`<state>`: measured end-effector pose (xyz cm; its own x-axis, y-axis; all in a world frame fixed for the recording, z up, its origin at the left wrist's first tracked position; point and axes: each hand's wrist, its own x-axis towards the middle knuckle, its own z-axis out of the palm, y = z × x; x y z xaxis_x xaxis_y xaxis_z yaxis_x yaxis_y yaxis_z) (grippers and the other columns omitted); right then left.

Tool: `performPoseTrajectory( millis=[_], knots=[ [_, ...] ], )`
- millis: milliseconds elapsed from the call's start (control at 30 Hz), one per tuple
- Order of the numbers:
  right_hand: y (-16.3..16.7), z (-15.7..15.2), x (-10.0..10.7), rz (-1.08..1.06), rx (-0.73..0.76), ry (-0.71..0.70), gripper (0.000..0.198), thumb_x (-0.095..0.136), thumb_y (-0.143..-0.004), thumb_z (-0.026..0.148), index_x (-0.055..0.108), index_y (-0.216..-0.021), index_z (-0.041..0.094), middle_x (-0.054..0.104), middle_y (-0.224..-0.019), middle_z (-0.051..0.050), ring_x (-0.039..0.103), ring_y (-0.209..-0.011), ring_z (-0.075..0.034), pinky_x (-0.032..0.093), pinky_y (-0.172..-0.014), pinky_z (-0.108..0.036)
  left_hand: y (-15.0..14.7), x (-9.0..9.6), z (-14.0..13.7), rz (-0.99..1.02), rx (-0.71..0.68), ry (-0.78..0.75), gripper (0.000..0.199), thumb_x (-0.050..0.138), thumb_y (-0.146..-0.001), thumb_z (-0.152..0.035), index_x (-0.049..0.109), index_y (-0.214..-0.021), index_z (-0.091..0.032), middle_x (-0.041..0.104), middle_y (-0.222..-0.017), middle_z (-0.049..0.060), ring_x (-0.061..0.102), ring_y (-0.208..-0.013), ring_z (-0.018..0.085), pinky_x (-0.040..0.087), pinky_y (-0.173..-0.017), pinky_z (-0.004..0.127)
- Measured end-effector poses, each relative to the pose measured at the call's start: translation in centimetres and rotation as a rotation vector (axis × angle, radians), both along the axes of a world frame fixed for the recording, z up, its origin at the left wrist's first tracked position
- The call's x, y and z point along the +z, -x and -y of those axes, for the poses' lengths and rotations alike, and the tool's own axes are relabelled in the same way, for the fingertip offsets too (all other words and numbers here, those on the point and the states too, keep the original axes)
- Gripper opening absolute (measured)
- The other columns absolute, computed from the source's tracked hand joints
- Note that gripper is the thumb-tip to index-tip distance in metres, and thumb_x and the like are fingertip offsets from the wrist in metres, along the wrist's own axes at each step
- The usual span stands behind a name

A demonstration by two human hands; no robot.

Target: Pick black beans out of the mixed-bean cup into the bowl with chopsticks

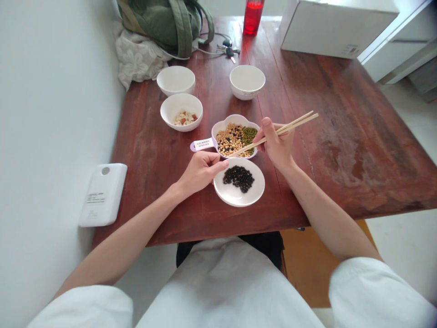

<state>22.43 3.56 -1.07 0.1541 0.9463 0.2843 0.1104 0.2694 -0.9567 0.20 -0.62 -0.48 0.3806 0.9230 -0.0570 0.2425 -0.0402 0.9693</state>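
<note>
My right hand point(278, 143) is closed around a pair of chopsticks point(300, 119), their tips low over the near edge of a flower-shaped dish point(218, 125). Soybeans point(229, 136) mixed with some black beans fill most of that dish, and green mung beans point(249, 134) lie at its right side. Just in front, a small white bowl point(239, 200) holds a heap of black beans point(239, 176). My left hand point(204, 169) grips this bowl by its left rim, thumb on the edge; the fingers underneath are partly hidden.
Behind stand a bowl of nut pieces point(181, 101) and two more white bowls point(175, 81) point(247, 82). Farther back are a green bag point(160, 25), keys point(229, 49), a red bottle point(253, 18) and a white box point(334, 27). A white power bank-like device point(104, 193) lies at left by the wall.
</note>
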Motion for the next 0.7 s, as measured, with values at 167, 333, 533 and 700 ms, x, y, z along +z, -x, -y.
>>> performPoseTrajectory(
  millis=[167,333,533,700],
  knots=[
    [0.02,0.05,0.06,-0.017,0.008,-0.023,0.063,0.057,-0.086,0.071,0.065,-0.05,0.02,0.051,-0.037,0.002,0.044,-0.032,-0.006,0.027,-0.034,-0.022,0.03,0.0,-0.08,-0.017,0.009,0.034,0.051,0.068,-0.087,-0.031,0.032,-0.054,-0.018,0.036,-0.046,-0.007,0.032,-0.042,0.004,0.022,-0.042,0.019],
    [0.0,0.04,0.03,-0.019,0.009,-0.017,0.062,0.058,-0.087,0.069,0.065,-0.049,0.02,0.05,-0.037,0.002,0.044,-0.032,-0.007,0.027,-0.034,-0.022,-0.03,0.12,-0.08,-0.022,0.011,0.04,0.051,0.069,-0.086,-0.031,0.031,-0.054,-0.018,0.037,-0.047,-0.007,0.033,-0.042,0.004,0.023,-0.041,0.018],
    [0.03,0.05,-0.08,-0.046,0.035,-0.039,0.061,0.059,-0.089,0.065,0.065,-0.048,0.019,0.05,-0.037,0.002,0.045,-0.032,-0.006,0.026,-0.034,-0.022,-0.04,0.13,-0.04,-0.016,0.013,0.027,0.051,0.069,-0.086,-0.032,0.032,-0.054,-0.018,0.039,-0.048,-0.006,0.036,-0.044,0.004,0.025,-0.042,0.018],
    [0.05,0.09,-0.04,-0.053,0.046,-0.039,0.059,0.061,-0.089,0.062,0.068,-0.05,0.018,0.052,-0.037,0.002,0.045,-0.031,-0.006,0.026,-0.033,-0.022,0.05,0.01,0.1,-0.008,0.005,0.034,0.05,0.068,-0.088,-0.032,0.033,-0.054,-0.017,0.04,-0.048,-0.006,0.036,-0.043,0.004,0.024,-0.042,0.018]
  ],
)
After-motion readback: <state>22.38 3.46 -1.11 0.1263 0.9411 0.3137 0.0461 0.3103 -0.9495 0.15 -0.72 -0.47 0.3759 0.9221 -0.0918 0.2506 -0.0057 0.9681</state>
